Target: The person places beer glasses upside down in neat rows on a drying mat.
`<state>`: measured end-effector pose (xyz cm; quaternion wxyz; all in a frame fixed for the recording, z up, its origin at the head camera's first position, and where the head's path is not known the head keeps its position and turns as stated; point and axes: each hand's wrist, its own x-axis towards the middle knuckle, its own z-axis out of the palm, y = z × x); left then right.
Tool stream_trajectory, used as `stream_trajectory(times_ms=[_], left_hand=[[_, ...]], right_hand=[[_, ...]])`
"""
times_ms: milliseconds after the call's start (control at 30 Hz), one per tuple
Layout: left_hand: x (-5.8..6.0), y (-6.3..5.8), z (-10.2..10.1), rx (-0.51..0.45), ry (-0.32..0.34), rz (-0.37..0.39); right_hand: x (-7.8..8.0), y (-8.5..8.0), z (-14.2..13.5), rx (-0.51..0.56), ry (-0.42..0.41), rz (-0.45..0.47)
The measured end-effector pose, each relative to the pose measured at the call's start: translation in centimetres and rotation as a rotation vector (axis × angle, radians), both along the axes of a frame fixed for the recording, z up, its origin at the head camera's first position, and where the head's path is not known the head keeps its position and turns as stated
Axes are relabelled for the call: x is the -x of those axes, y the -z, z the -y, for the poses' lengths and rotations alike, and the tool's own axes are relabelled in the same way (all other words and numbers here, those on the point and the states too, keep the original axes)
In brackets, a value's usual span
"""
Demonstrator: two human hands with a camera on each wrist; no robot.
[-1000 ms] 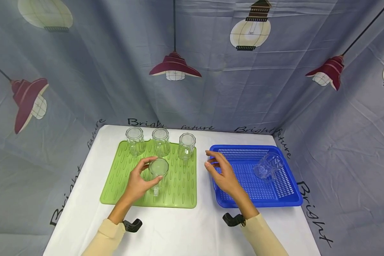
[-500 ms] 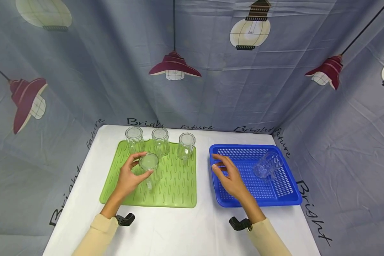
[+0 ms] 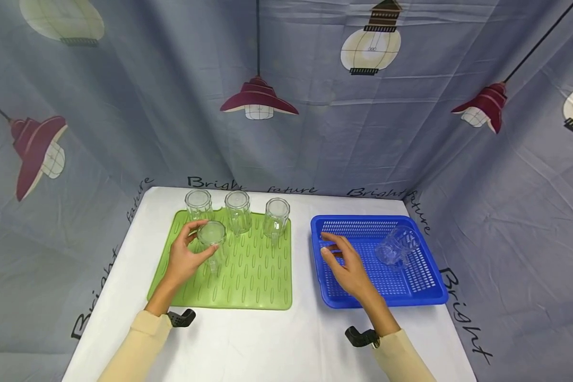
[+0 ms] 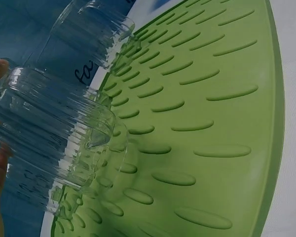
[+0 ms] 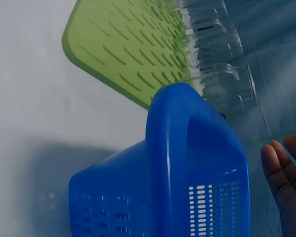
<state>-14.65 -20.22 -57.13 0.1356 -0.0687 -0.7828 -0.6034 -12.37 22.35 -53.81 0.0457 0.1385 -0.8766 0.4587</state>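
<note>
My left hand (image 3: 185, 258) grips an upside-down clear glass mug (image 3: 212, 245) near its base, thumb on one side and fingers on the other. The mug is over the left part of a green ridged drying mat (image 3: 253, 281), its handle towards me. In the left wrist view the mug (image 4: 54, 118) has its rim close over the mat. Behind it, three more upturned glass mugs (image 3: 237, 211) stand in a row along the mat's far edge. My right hand (image 3: 347, 268), fingers loosely bent and holding nothing, hovers over the left side of a blue plastic basket (image 3: 384, 305).
One more glass mug (image 3: 397, 246) lies on its side in the right half of the basket. The mat and basket sit side by side on a white-covered table (image 3: 248, 345). A grey-blue printed curtain (image 3: 305, 148) surrounds the back and sides.
My left hand has carried the mug left and towards the back of the mat. My right hand has shifted slightly right, over the basket.
</note>
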Motion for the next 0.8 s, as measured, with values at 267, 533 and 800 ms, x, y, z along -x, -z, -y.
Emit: stream_trajectory(times_ms=[267, 533, 800], left_hand=[[0.7, 1.7, 0.6, -0.017, 0.005, -0.006], [0.8, 2.2, 0.8, -0.011, -0.01, 0.005], [0.2, 1.1, 0.2, -0.007, -0.011, 0.03]], right_hand=[[-0.3, 0.5, -1.1, -0.016, 0.029, 0.01], [-0.7, 0.7, -1.8, -0.026, 0.039, 0.02], [-1.0, 0.7, -2.5, -0.032, 0.062, 0.016]])
